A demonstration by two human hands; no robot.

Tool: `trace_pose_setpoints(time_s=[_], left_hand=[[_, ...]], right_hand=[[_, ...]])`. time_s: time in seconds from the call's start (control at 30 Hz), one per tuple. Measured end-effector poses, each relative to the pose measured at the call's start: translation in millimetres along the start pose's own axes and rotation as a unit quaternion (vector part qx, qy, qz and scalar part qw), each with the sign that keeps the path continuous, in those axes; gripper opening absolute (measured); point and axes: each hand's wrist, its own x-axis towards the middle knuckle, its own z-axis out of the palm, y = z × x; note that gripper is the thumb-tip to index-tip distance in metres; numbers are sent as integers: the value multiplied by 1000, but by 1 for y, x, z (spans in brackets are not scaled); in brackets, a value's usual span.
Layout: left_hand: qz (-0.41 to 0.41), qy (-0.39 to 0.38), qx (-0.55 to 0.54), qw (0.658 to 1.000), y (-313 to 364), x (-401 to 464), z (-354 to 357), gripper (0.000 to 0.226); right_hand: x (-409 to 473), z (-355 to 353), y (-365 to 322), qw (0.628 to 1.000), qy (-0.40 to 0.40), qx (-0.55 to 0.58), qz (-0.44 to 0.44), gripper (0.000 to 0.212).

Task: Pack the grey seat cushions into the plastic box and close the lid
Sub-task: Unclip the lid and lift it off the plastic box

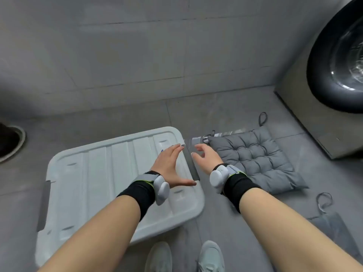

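Note:
A pale plastic box with its ribbed lid point(102, 173) on stands on the grey floor, with a dark grey latch point(193, 165) on its right side. My left hand point(172, 165) hovers open over the lid's right edge, fingers spread. My right hand point(206, 158) is open just right of the latch, fingers curled, holding nothing. A grey tufted seat cushion point(255, 158) lies flat on the floor right of the box, with tie loops at its far corner. The corner of another grey cushion point(334, 226) with a tie loop shows at the lower right.
A washing machine point(314, 118) with a round dark door stands at the right. A tiled wall runs behind. A dark shoe point(9, 142) sits at the left edge. My own pale shoes point(186, 258) are at the bottom, close to the box.

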Motion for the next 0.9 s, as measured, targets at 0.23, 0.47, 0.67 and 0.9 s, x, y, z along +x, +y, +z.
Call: trace_pose_setpoints(time_s=[0.23, 0.47, 0.67, 0.9], left_hand=[[-38, -20, 68, 997, -30, 17, 26, 145], [-1, 4, 99, 995, -41, 15, 37, 131], [7, 14, 101, 995, -41, 13, 38, 122], [10, 15, 101, 995, -41, 13, 37, 121]], right_hand=[[15, 34, 17, 998, -24, 17, 48, 53], [20, 44, 25, 1000, -10, -7, 14, 43], [25, 41, 31, 994, -13, -109, 9, 31], [41, 35, 49, 992, -38, -82, 89, 32]])
